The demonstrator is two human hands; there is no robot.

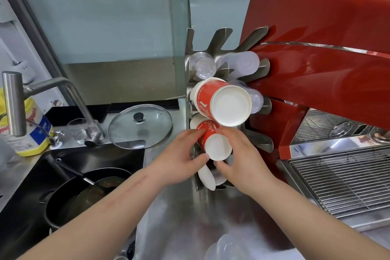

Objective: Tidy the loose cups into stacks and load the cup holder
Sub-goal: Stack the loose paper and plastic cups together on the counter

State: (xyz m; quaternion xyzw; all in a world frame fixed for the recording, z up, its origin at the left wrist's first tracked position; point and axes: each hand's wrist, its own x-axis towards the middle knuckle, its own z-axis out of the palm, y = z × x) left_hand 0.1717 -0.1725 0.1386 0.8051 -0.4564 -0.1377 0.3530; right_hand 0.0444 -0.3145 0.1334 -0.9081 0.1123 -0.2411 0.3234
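cups are partly loaded already: in the metal holder (256,141) a large red stack (221,102) sits in a middle slot, base outward, with clear cups (203,66) and a frosted stack (242,63) in the slots above it and another clear stack (256,99) just behind it. a smaller red stack (213,140) is held in the slot below the large one by both hands. the left hand (179,156) is curled round its left side, thumb under the base; the right hand (240,154) is curled round its right side, thumb near the lower rim. the stack is judged to be mid-seating, not yet released. white cups (207,176) lie in the lowest slot. more frosted cups (226,248) are seen loose at the bottom edge, so loading is judged unfinished. in the sink (52,167) a dark pan (84,198) with brownish liquid is seen; a glass lid (140,125) lies beside it.
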